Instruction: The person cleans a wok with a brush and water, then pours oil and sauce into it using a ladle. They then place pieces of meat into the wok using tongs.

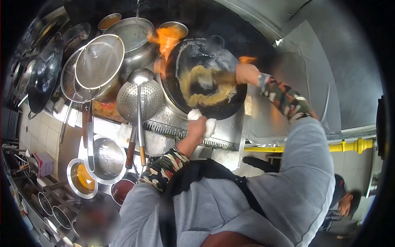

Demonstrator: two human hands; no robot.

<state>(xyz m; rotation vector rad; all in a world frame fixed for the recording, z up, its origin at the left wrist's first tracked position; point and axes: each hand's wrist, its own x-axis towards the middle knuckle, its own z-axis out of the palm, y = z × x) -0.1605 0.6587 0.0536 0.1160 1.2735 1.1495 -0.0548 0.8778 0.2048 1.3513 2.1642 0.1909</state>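
Note:
My left hand (197, 128) is closed round a folded white cloth (210, 127) at the near rim of a black wok (222, 110). Over the wok's right side is my right hand (247, 74), its fingers curled round a brownish thing (225, 77) too blurred to name. A yellow, egg-like mixture (210, 99) lies in a rough ring inside the wok, with pale foamy residue (197, 46) towards the far side. Orange flames (166, 40) rise by the wok's left edge, and a smaller flame (247, 60) shows behind my right hand.
Left of the wok are a perforated skimmer (131, 103), a ladle (140, 76), round mesh strainers (100, 61) and a large pot (128, 33). Nearer stand a bowl of yellow liquid (83, 178) and a metal pan (109, 158). Another person (343, 201) is at lower right, near a yellow pipe (329, 147).

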